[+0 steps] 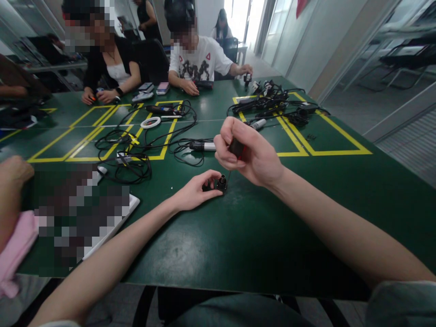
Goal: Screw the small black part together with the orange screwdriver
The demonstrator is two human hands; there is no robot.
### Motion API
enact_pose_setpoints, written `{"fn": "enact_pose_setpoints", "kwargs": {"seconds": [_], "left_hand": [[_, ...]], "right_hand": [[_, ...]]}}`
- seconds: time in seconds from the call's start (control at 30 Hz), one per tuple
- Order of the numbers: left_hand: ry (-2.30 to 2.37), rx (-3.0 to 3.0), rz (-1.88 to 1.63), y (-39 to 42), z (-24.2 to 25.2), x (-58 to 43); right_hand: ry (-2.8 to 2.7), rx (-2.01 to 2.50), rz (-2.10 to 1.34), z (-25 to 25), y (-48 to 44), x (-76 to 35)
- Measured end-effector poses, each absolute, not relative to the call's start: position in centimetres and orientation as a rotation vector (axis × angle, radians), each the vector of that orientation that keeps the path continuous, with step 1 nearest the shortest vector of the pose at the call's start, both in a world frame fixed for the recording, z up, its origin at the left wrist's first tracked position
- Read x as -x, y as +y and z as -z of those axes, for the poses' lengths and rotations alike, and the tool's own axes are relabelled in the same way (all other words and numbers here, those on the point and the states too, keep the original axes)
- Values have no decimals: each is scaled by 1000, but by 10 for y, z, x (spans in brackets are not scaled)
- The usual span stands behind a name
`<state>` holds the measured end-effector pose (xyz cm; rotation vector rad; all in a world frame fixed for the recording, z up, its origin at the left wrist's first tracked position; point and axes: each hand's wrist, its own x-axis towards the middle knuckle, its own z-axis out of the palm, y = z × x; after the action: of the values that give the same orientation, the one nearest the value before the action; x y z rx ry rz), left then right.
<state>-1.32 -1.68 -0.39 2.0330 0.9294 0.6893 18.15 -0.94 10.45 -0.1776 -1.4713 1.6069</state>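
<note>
My left hand [197, 190] rests on the green table [238, 236] and pinches a small black cylindrical part [220, 184] against the surface. My right hand [247, 152] hovers just above it, fingers wrapped round a dark tool handle with a red mark [236, 147]. A thin shaft seems to run from the handle down toward the black part. The two hands are a few centimetres apart.
Tangled black cables [126, 154], a white ring [150, 122] and a microphone-like rod [202, 146] lie inside yellow tape squares [306, 136] beyond my hands. More cables [272, 104] sit far right. Two people sit across the table; another person's arm [10, 190] and a white tablet [112, 227] are at my left.
</note>
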Motion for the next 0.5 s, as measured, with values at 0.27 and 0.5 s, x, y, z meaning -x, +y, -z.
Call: {"fn": "enact_pose_setpoints", "kwargs": {"seconds": [0.27,0.5], "left_hand": [[891,-2139,-693,-15,11,15],[857,-2146,-682,-15,6,14]], "right_hand": [[-1461,189,-1609,-106,-9,-180],[-1466,187,-1621,-105,-10,-180]]}}
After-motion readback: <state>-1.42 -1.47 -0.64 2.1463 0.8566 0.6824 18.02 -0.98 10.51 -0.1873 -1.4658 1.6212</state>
